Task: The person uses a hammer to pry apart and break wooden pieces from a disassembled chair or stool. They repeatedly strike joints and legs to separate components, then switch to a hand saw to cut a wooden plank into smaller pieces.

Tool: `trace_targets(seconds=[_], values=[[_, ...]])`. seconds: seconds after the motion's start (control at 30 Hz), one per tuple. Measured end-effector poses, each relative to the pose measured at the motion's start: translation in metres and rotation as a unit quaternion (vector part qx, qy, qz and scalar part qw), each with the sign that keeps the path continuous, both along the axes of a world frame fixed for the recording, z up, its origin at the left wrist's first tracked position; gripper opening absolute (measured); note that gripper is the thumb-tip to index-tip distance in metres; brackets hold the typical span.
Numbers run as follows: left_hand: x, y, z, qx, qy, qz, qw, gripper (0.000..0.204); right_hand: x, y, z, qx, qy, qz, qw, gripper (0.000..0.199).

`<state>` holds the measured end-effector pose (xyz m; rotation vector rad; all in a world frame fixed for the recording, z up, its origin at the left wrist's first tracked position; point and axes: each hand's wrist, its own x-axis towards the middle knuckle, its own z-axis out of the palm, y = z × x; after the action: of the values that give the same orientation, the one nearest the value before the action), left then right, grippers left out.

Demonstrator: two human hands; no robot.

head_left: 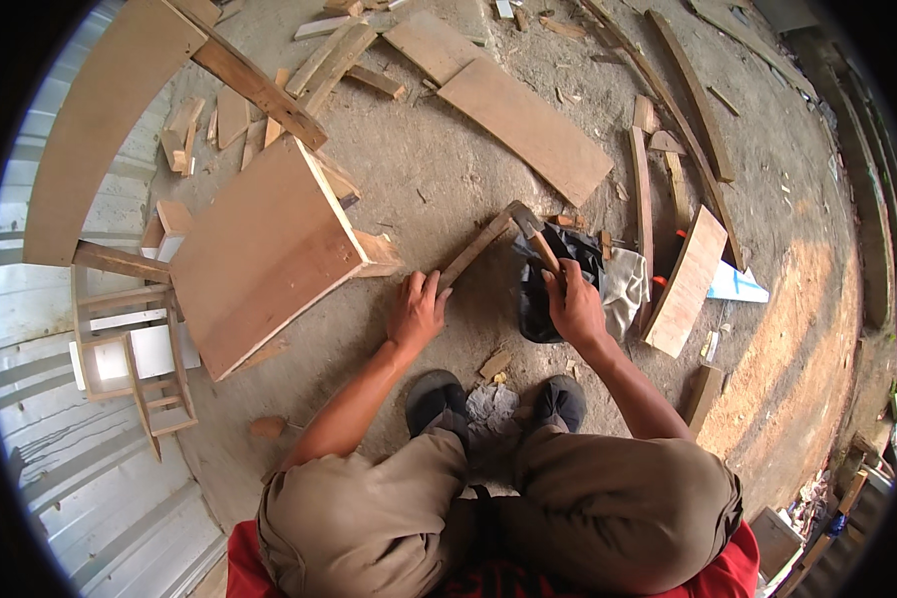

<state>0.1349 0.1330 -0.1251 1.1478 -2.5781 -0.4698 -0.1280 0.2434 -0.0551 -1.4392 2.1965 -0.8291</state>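
Observation:
My left hand (pixel 418 311) is closed around the near end of a short wooden strip (pixel 476 249), which slants away to the upper right. In my right hand (pixel 575 305) is the wooden handle of a hammer (pixel 542 247). Its dark metal head lies at the strip's far end; whether the two touch I cannot tell. Just beyond and beneath the right hand sits a black bag (pixel 538 311), its contents mostly hidden. A pale cloth (pixel 624 284) lies against the bag's right side.
To the left stands a wooden piece with a brown panel top (pixel 269 254). Plywood sheets (pixel 528 125) lie farther off, and long boards (pixel 690 90) at the far right. A plywood offcut (pixel 690 282) leans right of the cloth. Crumpled paper (pixel 492 407) lies between my shoes.

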Motion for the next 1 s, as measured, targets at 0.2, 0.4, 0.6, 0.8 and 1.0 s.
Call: trace_targets(seconds=[0.2,0.4,0.6,0.8,1.0], values=[[0.014,-0.006,0.01,0.072,0.06,0.027,0.995,0.038,-0.027,-0.019,-0.036,-0.019,0.023,-0.033,0.999,0.043],[0.004,-0.008,0.048,0.129,0.131,0.026,0.983,0.036,-0.028,-0.041,-0.014,-0.101,0.13,-0.026,0.986,0.05],[0.004,-0.003,0.089,0.116,0.154,0.035,0.981,0.036,-0.024,-0.076,0.051,0.073,0.022,0.242,0.967,0.067],[-0.027,-0.004,0.106,0.175,0.198,0.038,0.964,0.035,-0.035,-0.067,0.095,0.038,-0.2,0.094,0.975,0.043],[-0.045,0.0,0.125,0.247,0.25,0.054,0.935,0.041,-0.005,-0.088,0.058,-0.196,-0.364,-0.128,0.901,0.036]])
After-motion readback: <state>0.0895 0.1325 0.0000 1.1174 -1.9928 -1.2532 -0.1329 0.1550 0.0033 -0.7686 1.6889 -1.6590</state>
